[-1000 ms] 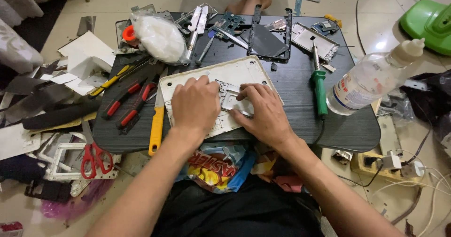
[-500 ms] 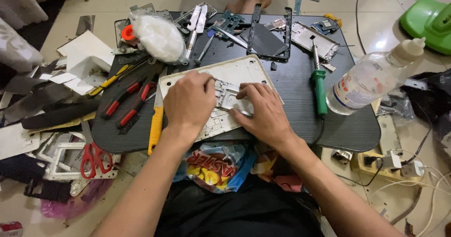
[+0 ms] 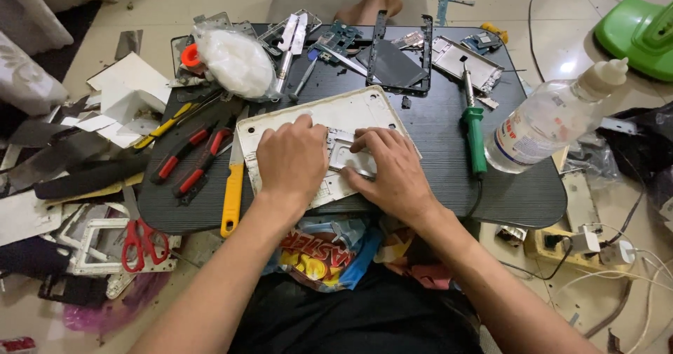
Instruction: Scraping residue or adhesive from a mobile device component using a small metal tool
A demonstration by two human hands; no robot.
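Note:
A white flat device shell (image 3: 350, 109) lies face down on a small black table (image 3: 434, 137). My left hand (image 3: 293, 159) rests flat on its left half, fingers together, pressing down. My right hand (image 3: 390, 173) lies on its right half, fingertips curled onto a small white inner plate (image 3: 348, 159) near the middle. Neither hand lifts anything. Much of the shell is hidden under both hands.
A green-handled soldering iron (image 3: 474, 131) and a clear plastic bottle (image 3: 549, 121) lie right of the shell. A yellow knife (image 3: 232, 189), red-handled pliers (image 3: 188, 156), a plastic bag (image 3: 237, 63) and black frames (image 3: 399, 56) crowd the table. Red scissors (image 3: 140, 233) and a power strip (image 3: 571, 245) sit on the floor.
Both hands stay on the shell; the left hand has shifted slightly up and left, the right fingers have crept a little toward the inner plate.

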